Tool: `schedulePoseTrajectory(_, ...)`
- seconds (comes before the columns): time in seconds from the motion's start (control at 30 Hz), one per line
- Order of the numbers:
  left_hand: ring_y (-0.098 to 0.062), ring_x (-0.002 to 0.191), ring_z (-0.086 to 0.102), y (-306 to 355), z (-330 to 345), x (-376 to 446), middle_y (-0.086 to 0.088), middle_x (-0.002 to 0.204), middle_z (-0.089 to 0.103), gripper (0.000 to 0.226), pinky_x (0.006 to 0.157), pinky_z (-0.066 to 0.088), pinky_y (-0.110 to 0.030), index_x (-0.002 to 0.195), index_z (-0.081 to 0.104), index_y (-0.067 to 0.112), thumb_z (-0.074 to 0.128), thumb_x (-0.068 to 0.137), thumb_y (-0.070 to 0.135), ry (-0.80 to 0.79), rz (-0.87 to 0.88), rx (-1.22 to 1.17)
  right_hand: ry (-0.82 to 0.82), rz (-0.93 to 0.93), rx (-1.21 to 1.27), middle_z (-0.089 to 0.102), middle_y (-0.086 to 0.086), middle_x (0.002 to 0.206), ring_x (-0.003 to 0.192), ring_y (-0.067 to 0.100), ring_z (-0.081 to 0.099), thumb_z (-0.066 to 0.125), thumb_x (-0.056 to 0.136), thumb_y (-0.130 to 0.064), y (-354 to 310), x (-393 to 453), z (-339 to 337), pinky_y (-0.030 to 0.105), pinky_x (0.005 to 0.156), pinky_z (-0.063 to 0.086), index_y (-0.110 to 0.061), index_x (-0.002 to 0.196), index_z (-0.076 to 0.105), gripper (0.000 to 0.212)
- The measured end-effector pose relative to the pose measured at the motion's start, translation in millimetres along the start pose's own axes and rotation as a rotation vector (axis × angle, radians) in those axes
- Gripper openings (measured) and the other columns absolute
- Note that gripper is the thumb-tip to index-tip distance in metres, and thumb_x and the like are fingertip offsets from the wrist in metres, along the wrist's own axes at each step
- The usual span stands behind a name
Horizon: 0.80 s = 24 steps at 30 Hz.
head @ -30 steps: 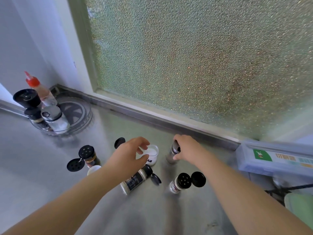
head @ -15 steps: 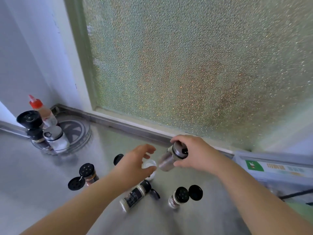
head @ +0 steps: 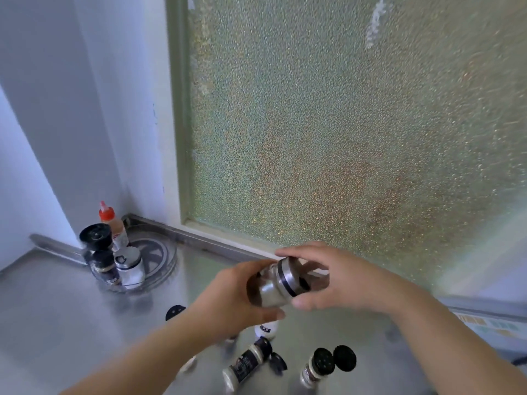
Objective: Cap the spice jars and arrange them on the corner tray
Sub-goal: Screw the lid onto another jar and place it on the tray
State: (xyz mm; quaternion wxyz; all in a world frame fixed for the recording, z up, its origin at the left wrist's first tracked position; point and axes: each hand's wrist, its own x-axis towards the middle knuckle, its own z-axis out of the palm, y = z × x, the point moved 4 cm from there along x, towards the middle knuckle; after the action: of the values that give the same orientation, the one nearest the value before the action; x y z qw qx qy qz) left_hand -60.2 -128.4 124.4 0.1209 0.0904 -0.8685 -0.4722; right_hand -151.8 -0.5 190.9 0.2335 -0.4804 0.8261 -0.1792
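Two hands meet on one steel jar (head: 271,289) in the head view, lifted above the counter (head: 57,323) in front of the frosted window (head: 342,124). Left hand (head: 233,300) wraps its curled fingers round the jar body from below, thumb along the near side. Right hand (head: 325,277) curls fingers and thumb round the jar's metal lid (head: 291,277); jar tilted, lid end pointing right and slightly up.

Corner tray (head: 162,269), round and clear, sits far left where wall meets window frame. On it: red-capped squeeze bottle (head: 109,223) at back, tall black-lidded grinder (head: 95,238), a dark jar (head: 104,267) in front of that, and a white jar with grey lid (head: 129,266) just beside the dark one.

Counter below the hands: a white jar with black cap lying on its side (head: 245,363), flip lid open; a jar with black shaker top (head: 318,366), its flip lid (head: 344,357) hanging open to the right; a small white jar (head: 266,330) partly hidden under the left hand; a loose black lid (head: 174,312) near the left forearm. Bottom edge blurred; other items there not identifiable.
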Motion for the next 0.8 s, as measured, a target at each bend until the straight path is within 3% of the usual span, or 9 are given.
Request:
schedulePoseTrajectory(0.07,0.011,0.061,0.055,2,-13,-6,0.018,0.069,0.062,0.061,0.059,0.041,-0.008,0.107,0.055,0.041,0.084,0.055,0.033,-0.006,0.001,0.022,0.053,-0.003,0.01,0.054,-0.025,0.12,0.106,-0.006,0.054,0.077,0.068,-0.04,-11,4,-3,0.019,0.092,0.044,-0.055,0.117,0.048,0.06)
schedulePoseTrajectory(0.17,0.003,0.078,0.061,5,-35,-13,0.014,0.088,0.067,0.063,0.069,0.048,-0.016,0.112,0.055,0.036,0.082,0.055,0.037,0.011,0.021,0.066,0.1,-0.02,0.104,0.064,-0.02,0.108,0.095,-0.003,0.064,0.082,0.064,-0.034,-25,9,-1,0.031,0.093,0.051,-0.052,0.11,0.054,0.057)
schedulePoseTrajectory(0.3,0.006,0.079,0.058,5,-61,-23,0.018,0.088,0.064,0.068,0.065,0.041,-0.007,0.116,0.053,0.035,0.081,0.054,0.043,-0.012,0.034,0.114,0.091,-0.089,0.215,0.062,-0.018,0.113,0.1,-0.003,0.063,0.083,0.064,-0.014,-44,5,-7,0.022,0.092,0.051,-0.047,0.108,0.06,0.059)
schedulePoseTrajectory(0.37,0.005,0.08,0.059,5,-73,-28,0.017,0.09,0.064,0.07,0.066,0.042,-0.008,0.117,0.053,0.036,0.081,0.054,0.044,-0.01,0.023,0.107,0.091,-0.098,0.266,0.066,-0.01,0.108,0.096,0.002,0.066,0.083,0.064,-0.009,-53,2,-14,0.024,0.089,0.052,-0.046,0.106,0.061,0.059)
schedulePoseTrajectory(0.47,0.003,0.08,0.06,11,-86,-31,0.016,0.088,0.065,0.066,0.067,0.043,-0.009,0.114,0.054,0.038,0.082,0.054,0.039,0.041,0.043,0.098,0.105,-0.087,0.192,0.071,-0.012,0.097,0.086,0.002,0.069,0.083,0.063,-0.021,-68,5,-13,0.026,0.085,0.054,-0.048,0.104,0.059,0.055)
schedulePoseTrajectory(0.57,0.002,0.085,0.058,20,-92,-35,0.017,0.095,0.063,0.069,0.074,0.045,-0.013,0.118,0.052,0.036,0.082,0.055,0.038,0.068,0.075,0.126,0.182,-0.073,0.099,0.068,-0.02,0.093,0.08,-0.003,0.067,0.081,0.064,-0.036,-80,9,-7,0.018,0.076,0.052,-0.046,0.104,0.057,0.048)
schedulePoseTrajectory(0.7,0.0,0.087,0.055,23,-94,-41,0.017,0.099,0.06,0.071,0.077,0.045,-0.017,0.121,0.05,0.036,0.08,0.057,0.04,0.06,0.107,0.192,0.211,-0.073,0.102,0.068,-0.015,0.093,0.077,-0.004,0.064,0.079,0.067,-0.039,-85,11,-1,0.008,0.065,0.045,-0.04,0.104,0.061,0.041)
schedulePoseTrajectory(0.8,0.001,0.088,0.052,26,-94,-43,0.018,0.097,0.057,0.071,0.076,0.043,-0.014,0.122,0.047,0.038,0.078,0.058,0.043,0.043,0.161,0.254,0.166,-0.039,0.149,0.069,-0.015,0.095,0.082,-0.004,0.065,0.08,0.067,-0.036,-82,6,1,0.013,0.074,0.048,-0.04,0.107,0.062,0.044)
